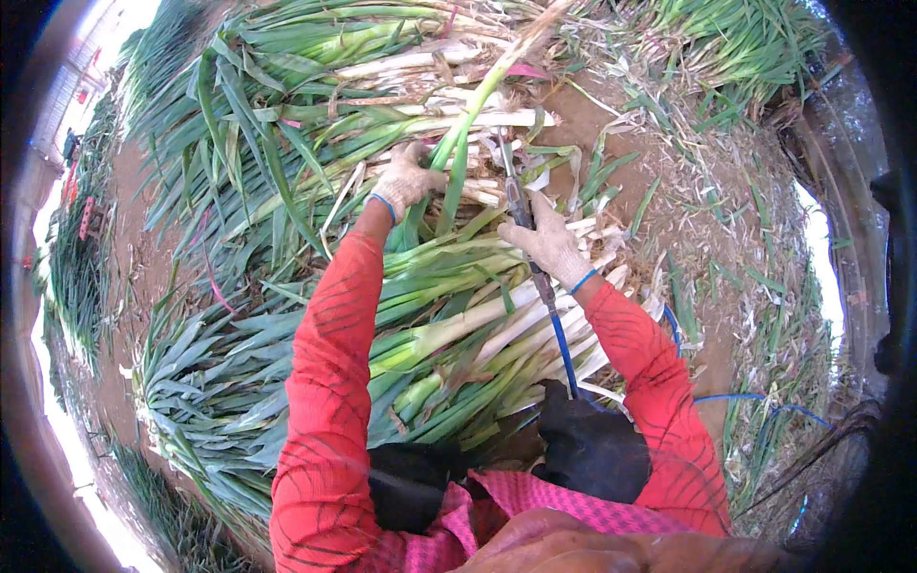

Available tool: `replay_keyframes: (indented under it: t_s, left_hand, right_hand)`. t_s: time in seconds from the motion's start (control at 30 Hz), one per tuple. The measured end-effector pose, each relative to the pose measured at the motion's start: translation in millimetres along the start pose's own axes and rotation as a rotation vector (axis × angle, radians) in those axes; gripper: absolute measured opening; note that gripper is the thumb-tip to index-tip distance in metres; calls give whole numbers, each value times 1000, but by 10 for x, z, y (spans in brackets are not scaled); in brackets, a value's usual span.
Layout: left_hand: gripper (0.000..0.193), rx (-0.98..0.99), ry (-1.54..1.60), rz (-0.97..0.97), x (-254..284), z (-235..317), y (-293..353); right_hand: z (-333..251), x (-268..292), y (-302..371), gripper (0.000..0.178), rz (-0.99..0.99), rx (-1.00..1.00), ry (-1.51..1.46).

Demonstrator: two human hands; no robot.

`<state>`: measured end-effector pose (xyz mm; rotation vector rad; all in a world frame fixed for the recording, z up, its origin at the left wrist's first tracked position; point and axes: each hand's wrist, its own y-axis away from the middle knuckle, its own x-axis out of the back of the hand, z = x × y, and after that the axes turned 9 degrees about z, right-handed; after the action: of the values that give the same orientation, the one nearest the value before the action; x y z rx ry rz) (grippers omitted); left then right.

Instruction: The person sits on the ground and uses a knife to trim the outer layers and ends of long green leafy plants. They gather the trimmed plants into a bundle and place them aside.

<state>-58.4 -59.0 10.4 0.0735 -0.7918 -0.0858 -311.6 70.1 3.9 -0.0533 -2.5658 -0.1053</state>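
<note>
My left hand (409, 181), in a pale knit glove, is closed round the green leaves of a long leek (485, 91). Its pale root end points up and away to the right, over the far pile. In my right hand (547, 239), also gloved, is a slim metal air gun (518, 196) with a long thin nozzle. The nozzle tip reaches forward near the held leek's white stalk. A blue hose (564, 349) runs from the gun's lower end back toward my knees. Trimmed leeks (449, 334) with white stalks to the right lie just below both hands.
Untidy leeks (373, 72) are heaped at the far side, their leaves spreading left. Another bunch (735, 48) lies at the far right. Peeled skins and leaf scraps (726, 239) litter the soil on the right. More blue hose (731, 396) trails there. My dark knees (592, 444) are close in front.
</note>
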Motion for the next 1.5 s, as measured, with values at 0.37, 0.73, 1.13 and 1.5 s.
replay_keyframes:
  t_s: [0.37, 0.73, 1.13, 1.5]
  left_hand:
    - [21, -382, -283, 783, 1839, 2243, 683]
    - [70, -72, -304, 96, 197, -67, 924]
    - [72, 131, 97, 150, -276, -629, 1050]
    - [72, 2, -33, 263, -292, -517, 1164]
  right_hand:
    - [85, 258, 59, 84, 44, 12, -76]
    - [-60, 84, -37, 93, -65, 61, -11]
    - [-476, -179, 200, 93, -316, -68, 148]
    - [-380, -327, 391, 96, -339, -23, 80]
